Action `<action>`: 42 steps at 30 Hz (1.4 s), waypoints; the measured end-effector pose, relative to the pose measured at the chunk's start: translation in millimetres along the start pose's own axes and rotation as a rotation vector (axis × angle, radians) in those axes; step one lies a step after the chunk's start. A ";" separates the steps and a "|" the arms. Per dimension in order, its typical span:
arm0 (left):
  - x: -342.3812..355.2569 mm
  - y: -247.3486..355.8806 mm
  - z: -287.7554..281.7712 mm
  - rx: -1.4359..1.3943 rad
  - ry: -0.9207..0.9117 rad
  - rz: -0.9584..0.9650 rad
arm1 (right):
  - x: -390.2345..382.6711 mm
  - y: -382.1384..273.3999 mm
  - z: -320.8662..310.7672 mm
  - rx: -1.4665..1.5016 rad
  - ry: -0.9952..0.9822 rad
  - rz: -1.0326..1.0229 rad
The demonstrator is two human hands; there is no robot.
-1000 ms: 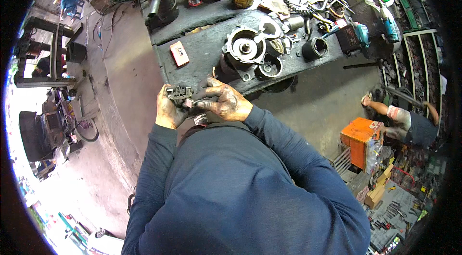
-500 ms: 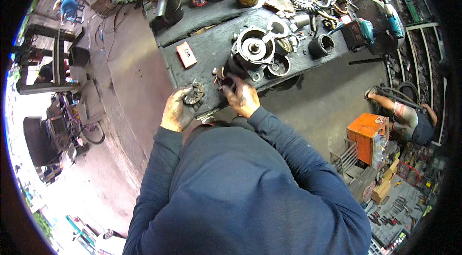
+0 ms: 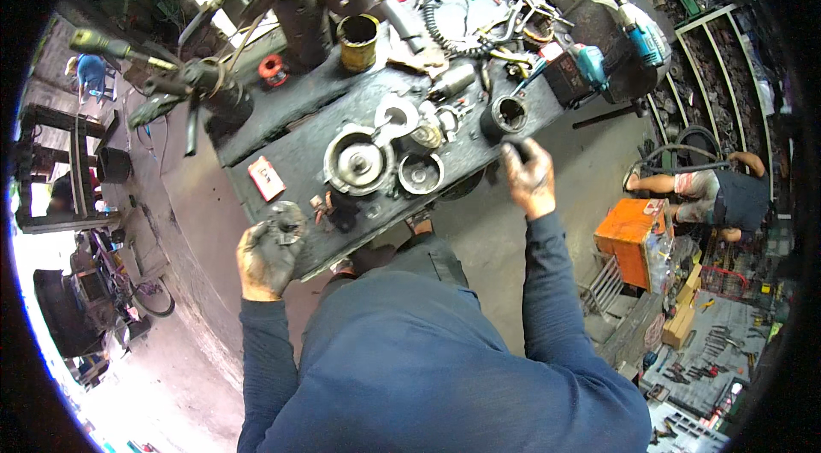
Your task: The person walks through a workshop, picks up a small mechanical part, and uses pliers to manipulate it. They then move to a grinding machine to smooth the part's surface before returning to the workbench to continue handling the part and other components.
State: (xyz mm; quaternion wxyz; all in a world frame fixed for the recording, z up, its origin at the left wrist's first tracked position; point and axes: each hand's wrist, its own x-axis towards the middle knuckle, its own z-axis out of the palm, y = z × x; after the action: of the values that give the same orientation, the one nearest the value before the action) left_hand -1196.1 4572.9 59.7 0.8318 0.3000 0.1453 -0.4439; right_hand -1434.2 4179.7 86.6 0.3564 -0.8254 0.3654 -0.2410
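Note:
My left hand (image 3: 267,258) is closed on a round, grimy metal plate-like part (image 3: 286,222) at the bench's near left. My right hand (image 3: 530,179) is open, its fingertips just below a dark hollow cylinder (image 3: 509,115) on the bench's front edge. Between my hands lie small coppery and dark pieces (image 3: 321,207). A silver housing with a central hub (image 3: 358,162) sits behind them, beside a small round cup (image 3: 420,171), metal rings (image 3: 395,116) and a red-and-white packet (image 3: 266,179).
The dark bench (image 3: 299,154) carries a red spool (image 3: 272,70), a yellowed canister (image 3: 358,41), metal parts and teal power tools (image 3: 646,44). An orange box (image 3: 624,244) stands right. A crouching person (image 3: 731,197) is at the right rack, another (image 3: 91,73) far left.
My hands have parted: the right let go of the small parts and moved right toward the cylinder; the left moved left, keeping the round part. The person at right bends lower.

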 end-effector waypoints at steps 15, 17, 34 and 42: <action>-32.8 -77.3 94.1 -0.151 0.180 0.545 | 275.1 38.6 46.8 -0.289 -0.203 -0.607; -41.5 -85.6 99.6 -0.185 0.162 0.592 | 306.9 43.0 79.0 -0.327 -0.260 -0.586; -44.5 -138.6 158.4 0.126 0.038 0.481 | 188.1 1.1 -1.0 0.082 -0.071 -0.668; 33.3 -199.0 217.6 0.293 -0.157 -0.079 | 27.4 135.1 -150.3 -0.366 -0.224 -0.161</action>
State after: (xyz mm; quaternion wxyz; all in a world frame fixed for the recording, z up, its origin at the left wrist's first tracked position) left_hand -1347.0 4329.7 138.4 0.7700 0.3763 0.0253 -0.5147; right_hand -1574.5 4031.8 81.7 0.2190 -0.9244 0.2940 -0.1053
